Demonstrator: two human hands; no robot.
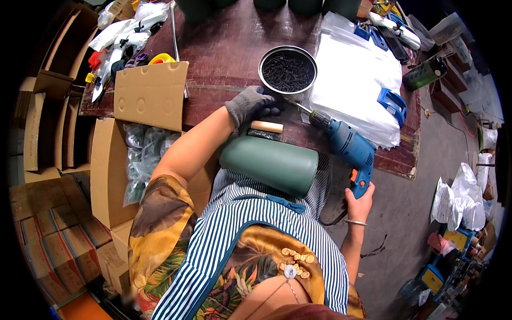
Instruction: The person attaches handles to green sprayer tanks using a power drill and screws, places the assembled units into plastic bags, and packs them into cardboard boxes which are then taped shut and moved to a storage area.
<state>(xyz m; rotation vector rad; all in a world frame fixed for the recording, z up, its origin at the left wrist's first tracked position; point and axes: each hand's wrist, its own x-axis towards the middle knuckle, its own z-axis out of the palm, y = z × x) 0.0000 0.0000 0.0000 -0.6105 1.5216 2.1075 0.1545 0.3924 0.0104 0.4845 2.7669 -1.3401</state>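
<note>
My right hand (360,201) grips the handle of a blue power drill (349,141), whose long bit points up and left toward the table. Beside the bit's tip is my left hand (253,106) in a grey glove with dark fingertips. Its fingers are curled together, and whatever they hold is too small to make out. Just beyond them stands a round metal bowl (288,69) full of black screws. A dark green cylinder (272,162) lies sideways across my lap against the table edge. Between it and my left hand rest a short tan rod (266,127) and a black wrapped piece (264,135).
White plastic sheets (352,80) cover the table's right part, with a blue tape dispenser (392,105) on them. An open cardboard box (109,170) with bagged items stands at left. Dark green cylinders (306,5) line the far edge. A green bottle (424,74) is at far right.
</note>
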